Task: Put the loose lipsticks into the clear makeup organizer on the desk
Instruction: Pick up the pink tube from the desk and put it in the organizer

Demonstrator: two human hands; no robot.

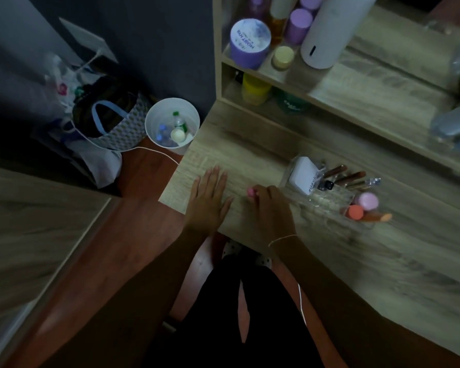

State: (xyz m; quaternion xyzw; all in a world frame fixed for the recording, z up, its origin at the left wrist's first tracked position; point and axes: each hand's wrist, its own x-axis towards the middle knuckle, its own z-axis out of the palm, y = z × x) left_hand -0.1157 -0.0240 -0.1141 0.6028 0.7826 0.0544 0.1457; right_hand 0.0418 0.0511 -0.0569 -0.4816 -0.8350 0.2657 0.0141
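The clear makeup organizer [327,200] stands on the wooden desk [250,152] to the right of my hands. It holds a white box, several brown lipstick tubes [349,177], a pink cap [367,201] and an orange cap [355,212]. My right hand [270,208] rests on the desk just left of the organizer, its fingers closed on a small pink lipstick [251,192] whose end peeks out. My left hand [209,197] lies flat on the desk near the left edge, fingers spread and holding nothing.
Shelves at the back carry a purple jar [250,43], a yellow jar [255,88], bottles and a tall white cylinder [329,33]. On the floor to the left stand a white bin [171,126] with bottles and a patterned bag [112,123]. A white cable runs along the floor.
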